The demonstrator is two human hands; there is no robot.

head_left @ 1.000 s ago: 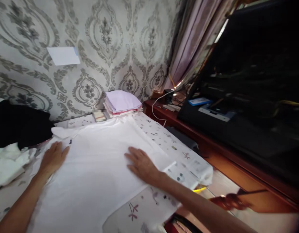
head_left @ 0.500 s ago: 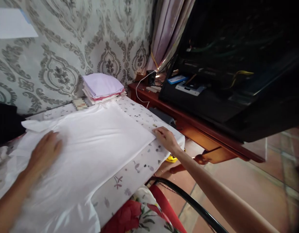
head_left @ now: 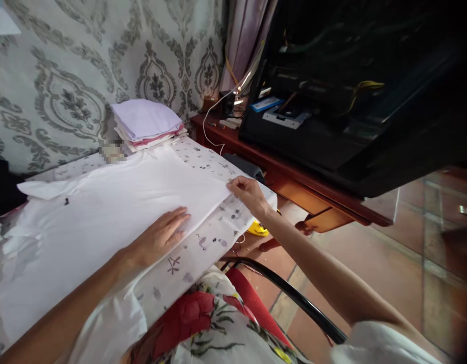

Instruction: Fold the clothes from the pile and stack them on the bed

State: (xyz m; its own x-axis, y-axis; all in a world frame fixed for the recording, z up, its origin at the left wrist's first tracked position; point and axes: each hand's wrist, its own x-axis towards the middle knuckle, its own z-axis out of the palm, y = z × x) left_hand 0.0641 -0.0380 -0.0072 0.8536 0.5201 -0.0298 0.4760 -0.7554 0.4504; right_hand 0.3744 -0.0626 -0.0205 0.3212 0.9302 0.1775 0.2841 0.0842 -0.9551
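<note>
A white shirt (head_left: 115,202) lies spread over the patterned tablecloth (head_left: 218,227), with one sleeve hanging over the near edge. My left hand (head_left: 163,235) rests flat on the shirt close to its near side, fingers stretched out. At the shirt's right corner, my right hand (head_left: 248,194) pinches the hem between thumb and fingers. A small dark mark (head_left: 66,201) shows on the shirt at the left.
A stack of folded clothes (head_left: 148,121) sits at the back by the wall. On the right, a wooden desk (head_left: 313,192) bears a large open black case (head_left: 332,101). A black chair armrest (head_left: 294,293) curves below the table. Dark cloth (head_left: 4,184) lies far left.
My left hand has slid right across the shirt, toward its near side. My right hand stays at the corner, now pinching it. The view has shifted slightly.
</note>
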